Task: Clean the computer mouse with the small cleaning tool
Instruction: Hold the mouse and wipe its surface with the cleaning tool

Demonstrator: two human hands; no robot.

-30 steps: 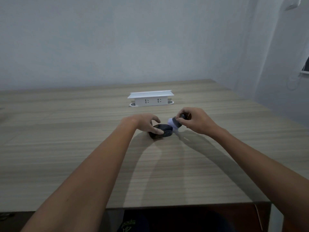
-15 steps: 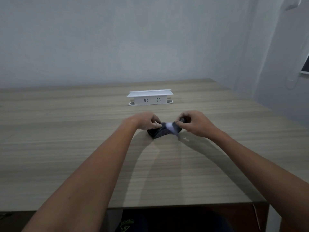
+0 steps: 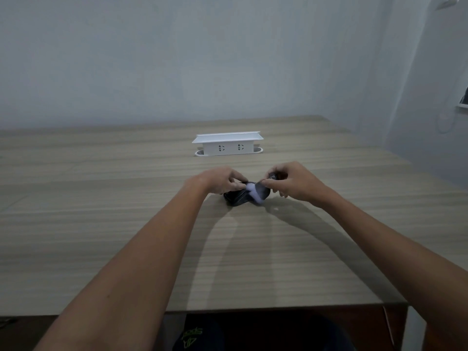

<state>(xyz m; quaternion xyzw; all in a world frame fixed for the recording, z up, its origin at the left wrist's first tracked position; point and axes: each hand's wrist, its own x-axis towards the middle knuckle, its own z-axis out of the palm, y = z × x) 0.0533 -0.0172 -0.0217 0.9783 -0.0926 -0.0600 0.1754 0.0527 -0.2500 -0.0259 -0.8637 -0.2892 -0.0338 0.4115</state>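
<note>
Holding mouse [image 3: 236, 197] w/ left hand [image 3: 222, 179]; right hand [image 3: 291, 183] presses cleaning tool [image 3: 257, 192] on it.

Computer mouse [image 3: 235, 197]: black, glossy, low rounded shell, lying on the wooden tabletop near the middle, its far end covered by fingers. Small cleaning tool [image 3: 255, 192]: dark stubby body with a white soft head (brush or pad, too blurred to tell), tilted down to the left, white end pressed against the mouse's right side and top. Tool's upper end is hidden in the grip
</note>
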